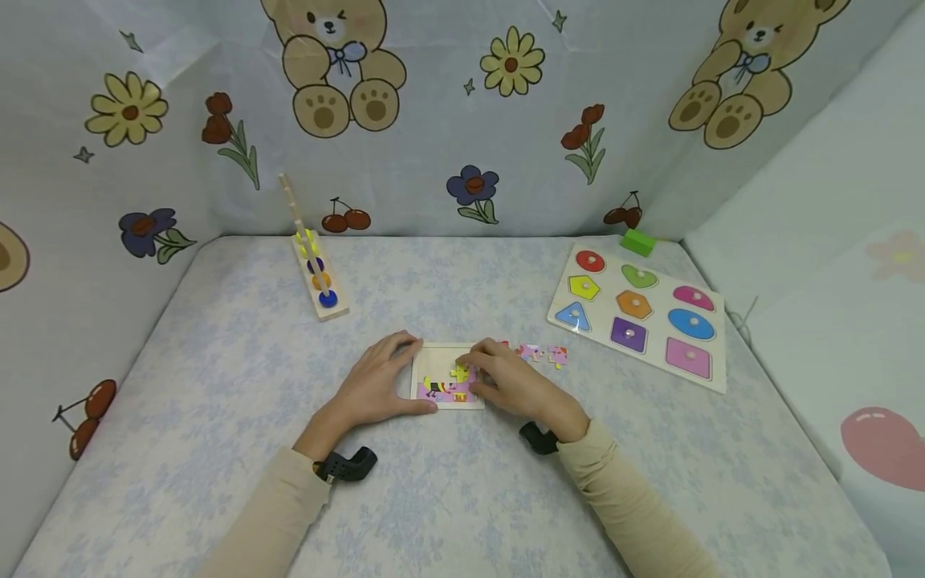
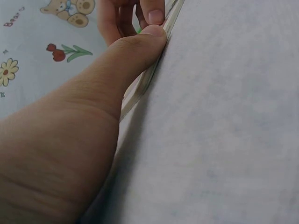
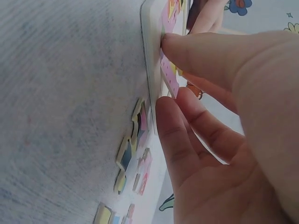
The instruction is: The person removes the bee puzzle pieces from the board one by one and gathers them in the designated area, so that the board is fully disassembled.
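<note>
A small wooden puzzle tray (image 1: pixel 437 359) lies flat near the table's middle, with pink and yellow jigsaw pieces (image 1: pixel 438 390) along its lower part. My left hand (image 1: pixel 372 381) holds the tray's left side, fingers at the upper left corner and thumb (image 2: pixel 149 39) on the near edge. Over the tray's right side, my right hand (image 1: pixel 516 381) pinches a pink puzzle piece (image 3: pixel 171 81), which sits tilted at the tray's edge in the right wrist view. Its fingers partly hide the piece in the head view. Loose puzzle pieces (image 1: pixel 558 356) lie just right of the tray, partly behind the right hand.
A wooden shape board (image 1: pixel 607 294) with knobbed coloured shapes lies at the back right, a green block (image 1: pixel 638 242) behind it. Back left stands a wooden peg stacker (image 1: pixel 336 311) with coloured discs. A patterned curtain (image 1: pixel 426 96) hangs along the table's far edge.
</note>
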{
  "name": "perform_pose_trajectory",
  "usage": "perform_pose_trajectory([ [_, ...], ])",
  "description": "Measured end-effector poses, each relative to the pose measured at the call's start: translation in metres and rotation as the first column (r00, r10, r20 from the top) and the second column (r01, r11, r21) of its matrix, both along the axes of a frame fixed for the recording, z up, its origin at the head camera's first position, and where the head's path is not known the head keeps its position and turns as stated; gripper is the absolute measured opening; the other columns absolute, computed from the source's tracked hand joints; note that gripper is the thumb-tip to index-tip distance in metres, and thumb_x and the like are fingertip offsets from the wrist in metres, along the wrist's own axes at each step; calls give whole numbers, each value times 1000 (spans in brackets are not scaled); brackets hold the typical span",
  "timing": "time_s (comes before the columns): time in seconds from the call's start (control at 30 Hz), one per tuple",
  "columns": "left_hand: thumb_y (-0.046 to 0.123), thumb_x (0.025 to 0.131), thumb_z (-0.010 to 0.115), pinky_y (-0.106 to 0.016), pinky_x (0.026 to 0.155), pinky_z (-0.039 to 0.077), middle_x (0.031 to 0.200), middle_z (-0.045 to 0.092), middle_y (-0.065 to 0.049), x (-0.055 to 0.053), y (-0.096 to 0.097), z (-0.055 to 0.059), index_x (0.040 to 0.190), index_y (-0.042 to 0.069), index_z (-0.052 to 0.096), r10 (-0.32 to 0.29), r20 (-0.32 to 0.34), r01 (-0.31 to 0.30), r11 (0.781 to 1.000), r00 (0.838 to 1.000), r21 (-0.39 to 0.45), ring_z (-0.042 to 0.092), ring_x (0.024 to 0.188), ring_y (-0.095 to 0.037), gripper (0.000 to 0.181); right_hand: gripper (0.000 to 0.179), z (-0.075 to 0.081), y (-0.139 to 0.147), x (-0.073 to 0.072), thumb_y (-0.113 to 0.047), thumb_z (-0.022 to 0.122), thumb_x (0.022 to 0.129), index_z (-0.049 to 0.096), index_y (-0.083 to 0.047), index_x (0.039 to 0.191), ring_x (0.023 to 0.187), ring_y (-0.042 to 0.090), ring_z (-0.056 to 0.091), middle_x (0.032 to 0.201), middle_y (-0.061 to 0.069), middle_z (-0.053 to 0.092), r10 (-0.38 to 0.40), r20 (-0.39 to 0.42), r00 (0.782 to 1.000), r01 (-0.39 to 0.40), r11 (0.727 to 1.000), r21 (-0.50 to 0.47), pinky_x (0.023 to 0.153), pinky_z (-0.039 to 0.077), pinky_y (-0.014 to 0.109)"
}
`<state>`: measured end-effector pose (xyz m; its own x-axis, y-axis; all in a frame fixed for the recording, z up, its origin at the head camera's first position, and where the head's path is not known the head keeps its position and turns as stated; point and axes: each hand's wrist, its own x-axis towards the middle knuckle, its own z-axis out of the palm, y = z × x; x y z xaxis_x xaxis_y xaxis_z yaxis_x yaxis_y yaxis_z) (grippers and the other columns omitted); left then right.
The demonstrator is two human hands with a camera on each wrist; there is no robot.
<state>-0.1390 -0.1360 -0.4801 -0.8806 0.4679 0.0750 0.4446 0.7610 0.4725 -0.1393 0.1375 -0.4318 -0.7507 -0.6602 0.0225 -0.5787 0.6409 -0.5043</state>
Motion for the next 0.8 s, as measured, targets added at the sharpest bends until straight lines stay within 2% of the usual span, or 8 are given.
perform_pose_trajectory([
  [0.23, 78, 74, 75, -57, 120, 31, 160, 38, -10, 0, -1, 0, 160, 9, 40, -4, -8, 5, 1000, 1000, 11, 33, 150, -32, 115, 39, 1, 1, 0, -12, 73, 97, 66, -7, 135, 90, 15, 52, 123, 12, 60, 5, 9, 1000, -5, 1000, 8, 78, 48, 28],
  [0.53, 78, 74, 76, -56, 120, 32, 159, 38, -9, 0, -1, 0, 160, 10, 39, 0, -2, 0, 1000, 1000, 5, 33, 150, -31, 116, 38, -1, 1, -1, -12, 75, 96, 67, -8, 134, 91, 14, 51, 118, 7, 58, 18, -23, 1000, -18, 1000, 2, 78, 49, 26],
  [0.8, 77, 74, 76, -56, 121, 30, 160, 37, -9, -1, 0, -1, 160, 11, 39, 4, 6, -4, 1000, 1000, -2, 32, 151, -31, 115, 37, -4, 1, -1, -11, 74, 97, 68, -7, 133, 91, 14, 51, 118, 8, 58, -5, -24, 1000, 5, 1000, 10, 78, 50, 25],
])
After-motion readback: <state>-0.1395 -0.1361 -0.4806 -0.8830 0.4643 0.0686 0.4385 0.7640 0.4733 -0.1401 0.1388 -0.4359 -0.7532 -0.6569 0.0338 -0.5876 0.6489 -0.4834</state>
